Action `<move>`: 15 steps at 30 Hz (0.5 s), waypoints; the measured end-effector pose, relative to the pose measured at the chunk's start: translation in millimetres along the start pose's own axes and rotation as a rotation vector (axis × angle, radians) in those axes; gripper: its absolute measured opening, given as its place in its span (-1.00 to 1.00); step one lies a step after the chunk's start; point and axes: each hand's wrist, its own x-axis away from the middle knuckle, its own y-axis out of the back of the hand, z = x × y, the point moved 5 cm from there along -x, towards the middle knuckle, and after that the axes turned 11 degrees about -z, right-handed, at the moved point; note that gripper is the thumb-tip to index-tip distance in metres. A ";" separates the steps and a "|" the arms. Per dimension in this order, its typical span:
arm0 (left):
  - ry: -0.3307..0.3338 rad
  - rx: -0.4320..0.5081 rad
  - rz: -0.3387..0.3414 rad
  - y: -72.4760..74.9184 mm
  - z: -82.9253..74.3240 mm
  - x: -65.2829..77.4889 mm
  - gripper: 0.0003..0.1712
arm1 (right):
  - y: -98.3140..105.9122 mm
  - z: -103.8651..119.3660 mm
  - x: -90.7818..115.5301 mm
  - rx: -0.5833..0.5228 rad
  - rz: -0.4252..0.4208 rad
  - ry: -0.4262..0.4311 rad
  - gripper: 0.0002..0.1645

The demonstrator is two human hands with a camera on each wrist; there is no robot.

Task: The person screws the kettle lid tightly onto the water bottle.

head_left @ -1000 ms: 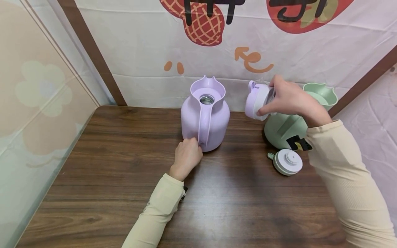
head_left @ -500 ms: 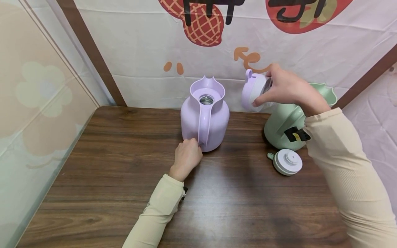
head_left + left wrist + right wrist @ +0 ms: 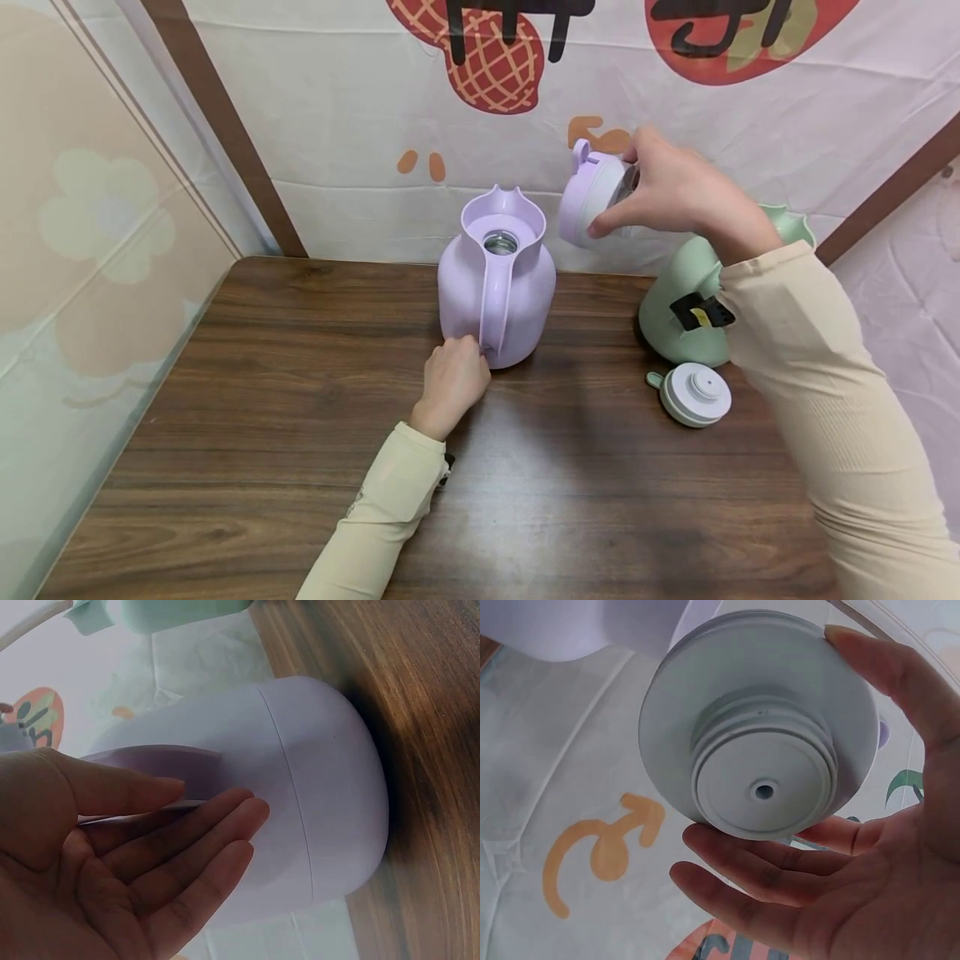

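A lilac thermos jug [image 3: 461, 287] stands upright on the table, its round mouth uncovered. My left hand [image 3: 454, 382] pinches the lower end of the jug's handle [image 3: 180, 761] between thumb and fingers, as the left wrist view shows. Up to the right of the jug, in the air, my right hand [image 3: 678, 187] grips a lilac lid [image 3: 581, 196] by its rim. That lid is tipped sideways. Its pale underside [image 3: 765, 769], with a threaded plug and a small centre hole, faces the right wrist camera.
Behind the right forearm stands a green thermos jug [image 3: 675, 287], partly hidden. A green lid [image 3: 697, 395] lies upside down in front of it on the wooden table [image 3: 262, 400]. A printed cloth wall [image 3: 337, 217] rises behind the table's far edge.
My right hand has carried the lilac lid leftward and upward, closer to the lilac jug. My left hand and both jugs have stayed in place.
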 end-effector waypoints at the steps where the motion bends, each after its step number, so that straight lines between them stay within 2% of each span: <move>1: 0.000 0.000 -0.001 -0.1 0.1 -0.1 -0.81 | -0.4 2.4 -0.9 -0.010 0.000 0.004 -0.04; 6: 0.007 -0.002 0.002 -1.5 1.1 -0.4 -0.82 | -4.7 14.4 -6.2 -0.076 0.000 0.035 -0.11; 12: 0.016 0.003 0.005 -1.5 0.9 -0.1 -0.82 | -9.8 25.7 -11.8 -0.113 0.006 0.042 -0.09; 15: 0.021 0.004 0.003 -1.4 0.9 -0.2 -0.82 | -10.4 32.8 -15.2 -0.128 -0.013 0.093 -0.26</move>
